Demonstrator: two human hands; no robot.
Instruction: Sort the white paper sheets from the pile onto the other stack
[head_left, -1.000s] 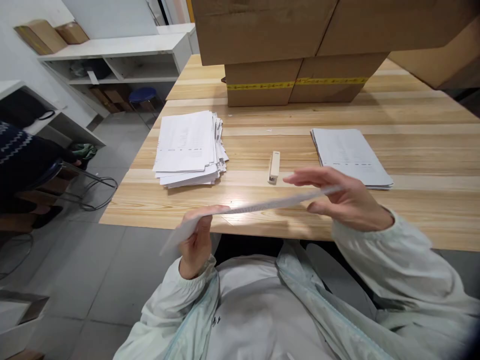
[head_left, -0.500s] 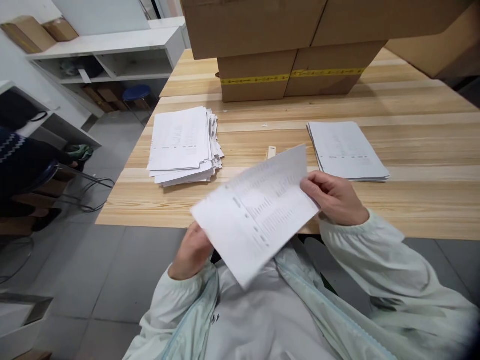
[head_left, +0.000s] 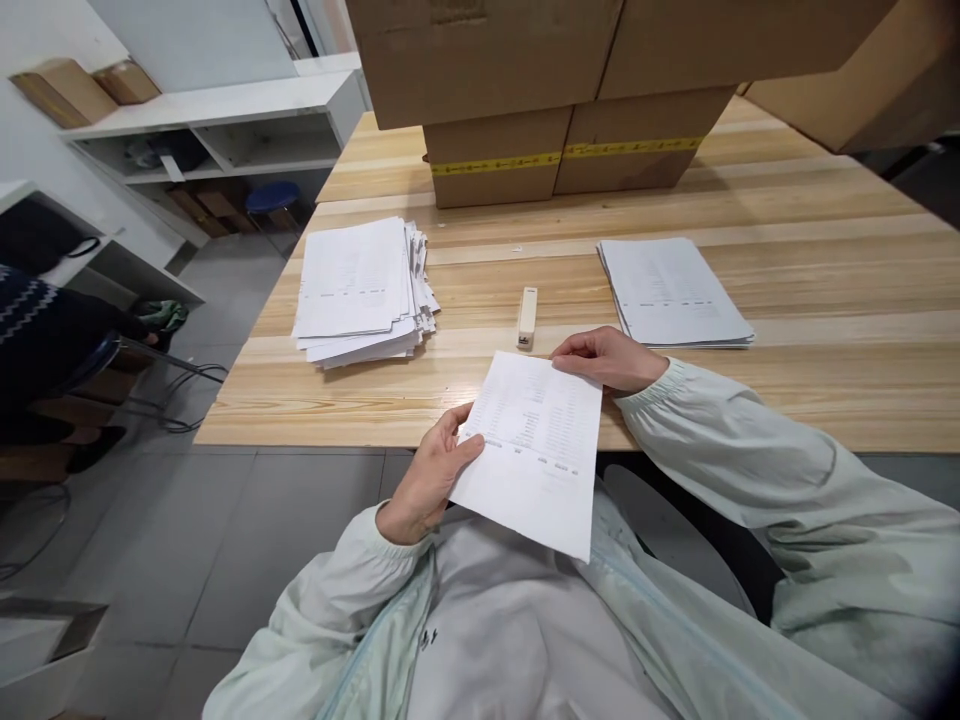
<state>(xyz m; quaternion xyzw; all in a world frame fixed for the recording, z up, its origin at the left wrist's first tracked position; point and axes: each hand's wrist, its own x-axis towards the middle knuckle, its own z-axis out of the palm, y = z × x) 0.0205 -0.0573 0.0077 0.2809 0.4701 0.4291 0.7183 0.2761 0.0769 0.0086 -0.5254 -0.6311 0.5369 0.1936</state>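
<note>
A printed sheet of paper is held between both hands at the table's front edge, its printed face up. My left hand grips its left side, thumb on top and fingers beneath. At the top right corner my right hand pinches the paper between thumb and fingers. Whether it is one sheet or several cannot be made out. Just beyond the paper lies a cream stapler. A thick, uneven stack of papers is on the left, and a thinner, neater stack on the right.
Large cardboard boxes with yellow tape stand stacked at the back of the wooden table. To the left are white shelves, a blue stool and a seated person. Cables lie on the floor.
The paper went from edge-on to tilted, then turned to lie facing me, printed side up. My right hand closed on its corner. The stapler, briefly covered, shows again.
</note>
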